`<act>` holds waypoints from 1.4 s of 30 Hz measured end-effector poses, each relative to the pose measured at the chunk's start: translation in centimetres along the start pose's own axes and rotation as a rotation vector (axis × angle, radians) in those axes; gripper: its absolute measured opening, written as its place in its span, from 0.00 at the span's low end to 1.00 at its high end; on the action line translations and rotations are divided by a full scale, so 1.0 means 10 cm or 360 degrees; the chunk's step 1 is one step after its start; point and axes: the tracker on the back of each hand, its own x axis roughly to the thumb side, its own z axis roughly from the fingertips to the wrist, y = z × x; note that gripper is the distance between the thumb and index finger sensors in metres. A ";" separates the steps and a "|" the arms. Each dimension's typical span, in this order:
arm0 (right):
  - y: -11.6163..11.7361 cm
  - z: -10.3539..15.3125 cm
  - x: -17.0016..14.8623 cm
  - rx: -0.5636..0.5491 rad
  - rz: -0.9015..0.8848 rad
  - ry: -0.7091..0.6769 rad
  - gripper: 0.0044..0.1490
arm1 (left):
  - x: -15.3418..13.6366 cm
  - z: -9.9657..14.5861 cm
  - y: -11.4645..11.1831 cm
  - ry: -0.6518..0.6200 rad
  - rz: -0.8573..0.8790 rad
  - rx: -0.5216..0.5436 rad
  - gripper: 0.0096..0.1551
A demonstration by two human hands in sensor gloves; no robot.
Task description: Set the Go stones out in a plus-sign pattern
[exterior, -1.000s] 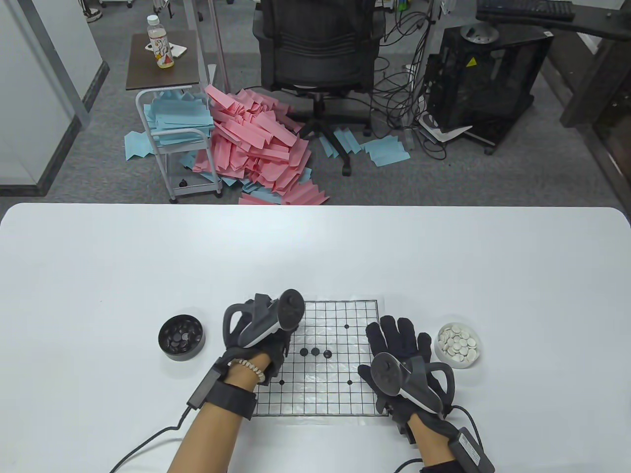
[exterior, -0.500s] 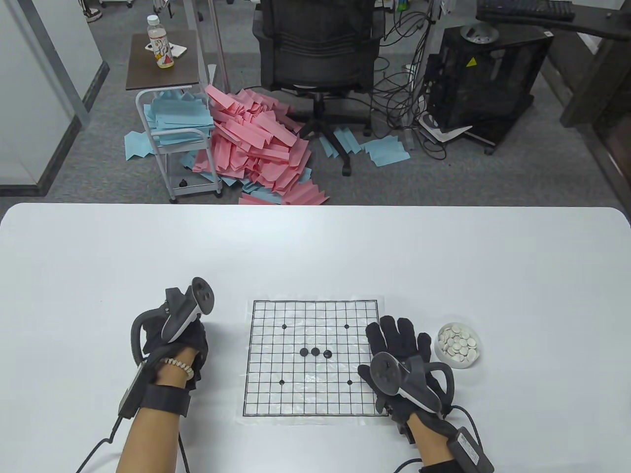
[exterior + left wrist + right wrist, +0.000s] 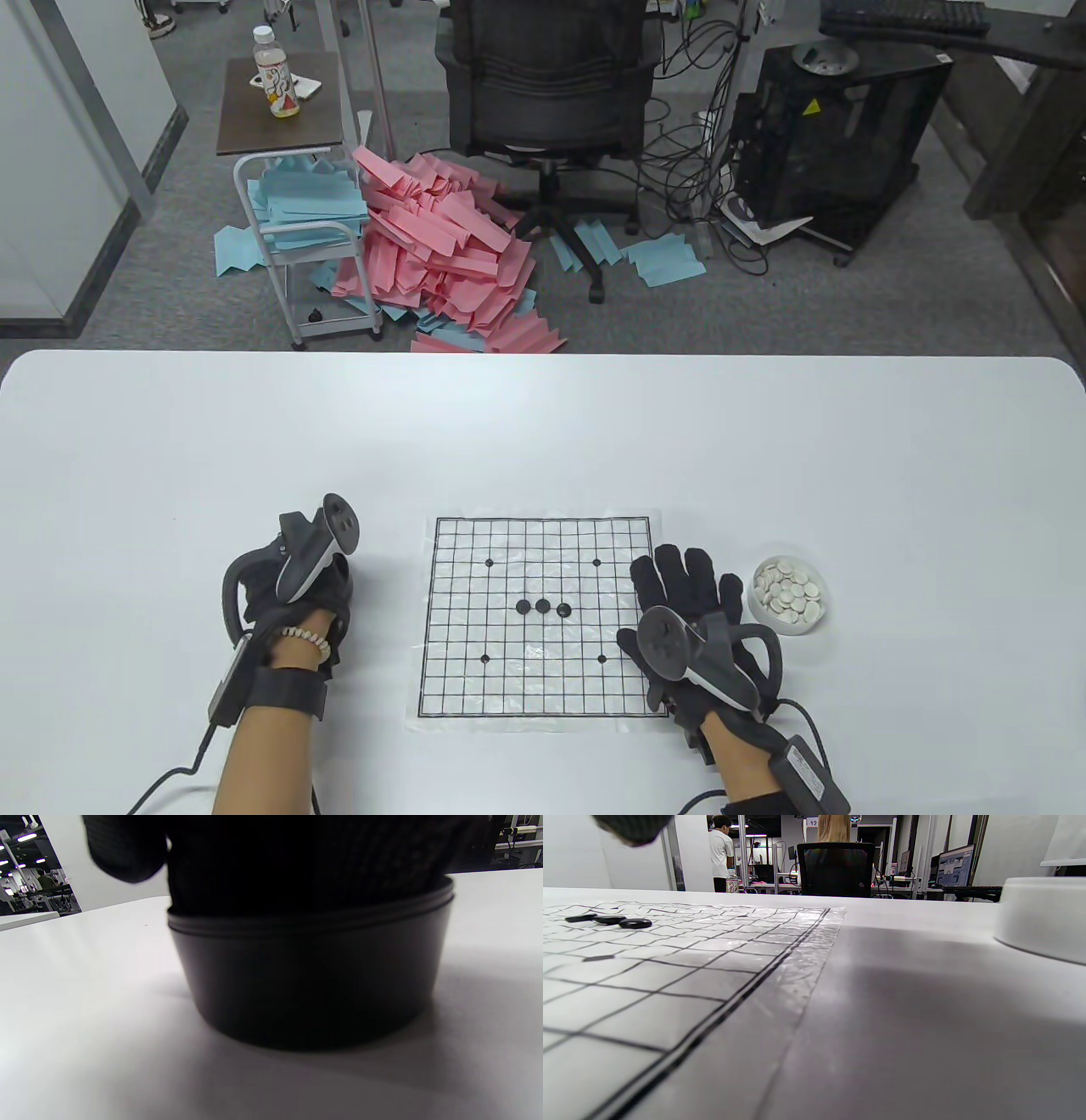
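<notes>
A paper Go board [image 3: 543, 679] lies on the white table. Three black stones [image 3: 543, 606] sit in a row at its centre; they also show in the right wrist view [image 3: 608, 919]. My left hand [image 3: 310, 586] is over the black bowl of stones and hides it in the table view. In the left wrist view its gloved fingers [image 3: 297, 857] reach down into the black bowl [image 3: 309, 971]; what they hold is hidden. My right hand [image 3: 687, 586] rests flat and empty at the board's right edge, fingers spread.
A white bowl [image 3: 790, 624] of white stones stands just right of my right hand; its wall shows in the right wrist view [image 3: 1043, 916]. Cables trail from both wrists toward the table's front edge.
My left hand left the board's left side, moved left to the black bowl and has now dipped into it. The three stones and my right hand have not moved.
</notes>
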 end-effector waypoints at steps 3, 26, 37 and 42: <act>0.00 0.00 0.00 0.0000 0.0000 0.0001 0.55 | -0.01 -0.01 -0.02 0.0006 0.0020 0.0043 0.24; 0.00 0.00 0.01 -0.0001 -0.0001 -0.0005 0.55 | -0.02 0.06 0.00 -0.0048 -0.0270 0.0233 0.20; 0.00 0.00 0.01 -0.0005 -0.0005 -0.0009 0.55 | 0.00 0.10 0.14 -0.0022 -0.0333 0.0310 0.20; 0.01 0.00 0.01 -0.0006 -0.0011 -0.0012 0.55 | 0.23 0.26 0.41 -0.0200 -0.0085 0.0425 0.20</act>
